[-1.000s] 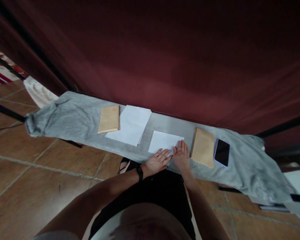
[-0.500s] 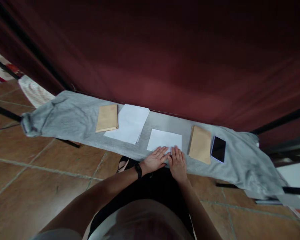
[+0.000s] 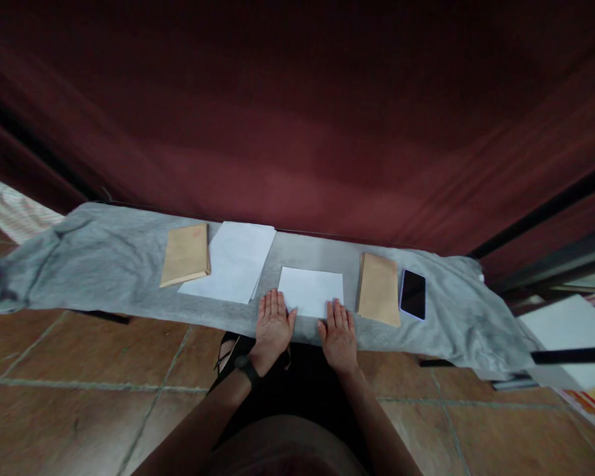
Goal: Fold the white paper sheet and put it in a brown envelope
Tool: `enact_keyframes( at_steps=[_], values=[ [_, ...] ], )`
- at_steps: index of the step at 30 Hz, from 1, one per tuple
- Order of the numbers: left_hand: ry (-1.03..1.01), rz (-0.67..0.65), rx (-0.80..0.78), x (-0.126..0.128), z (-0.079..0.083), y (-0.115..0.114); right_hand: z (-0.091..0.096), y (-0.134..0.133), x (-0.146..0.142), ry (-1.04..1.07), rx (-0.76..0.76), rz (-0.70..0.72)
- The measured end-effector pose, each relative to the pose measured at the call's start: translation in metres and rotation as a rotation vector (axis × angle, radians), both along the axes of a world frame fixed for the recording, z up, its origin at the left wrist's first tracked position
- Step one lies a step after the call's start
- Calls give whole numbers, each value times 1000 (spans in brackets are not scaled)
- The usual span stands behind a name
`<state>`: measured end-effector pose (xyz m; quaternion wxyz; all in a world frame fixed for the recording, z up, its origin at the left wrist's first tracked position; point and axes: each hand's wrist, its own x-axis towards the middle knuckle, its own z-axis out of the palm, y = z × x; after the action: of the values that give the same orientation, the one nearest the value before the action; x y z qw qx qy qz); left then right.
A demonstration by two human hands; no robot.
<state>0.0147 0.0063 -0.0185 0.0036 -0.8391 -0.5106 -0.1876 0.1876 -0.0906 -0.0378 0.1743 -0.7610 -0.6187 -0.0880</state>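
A folded white sheet [image 3: 311, 290] lies on the grey cloth-covered table [image 3: 104, 264] right in front of me. My left hand [image 3: 272, 322] rests flat and open at the sheet's lower left corner, fingers together and stretched out; a black band is on its wrist. My right hand [image 3: 338, 330] lies flat and open at the sheet's lower right corner. Neither hand holds anything. A brown envelope [image 3: 377, 288] lies just right of the sheet, and a dark phone [image 3: 413, 294] beside that.
To the left lie a stack of white paper [image 3: 233, 261] and a second brown envelope [image 3: 186, 254]. A dark red curtain [image 3: 297, 119] hangs behind the table. The floor is brown tile. A white board [image 3: 565, 330] sits at the right.
My hands have moved apart: the left slid left and the right stayed near the sheet's right corner. They were side by side on the sheet's lower edge. The view shifted right.
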Motion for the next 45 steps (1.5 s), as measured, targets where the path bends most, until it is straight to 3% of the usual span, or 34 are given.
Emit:
enact_keyframes(
  at_steps=[3,9,14,29,35,39,45],
  values=[
    [-28,-23,7,18,5,3,0,0,-1,7,-11,-5],
    [31,-309,-50,63,3,20,-3,1,-1,14,2,-2],
    [64,-306,-93,80,-3,40,-5,1,0,16,40,17],
    [82,-151,-105,54,-7,61,6,5,-1,57,-9,-38],
    [88,-166,-81,54,-2,59,28,59,-1,163,-47,-18],
    [111,-184,-92,53,1,60,30,96,-1,185,-108,2],
    [81,-182,-87,53,-6,63,22,110,2,153,-157,-19]
  ],
)
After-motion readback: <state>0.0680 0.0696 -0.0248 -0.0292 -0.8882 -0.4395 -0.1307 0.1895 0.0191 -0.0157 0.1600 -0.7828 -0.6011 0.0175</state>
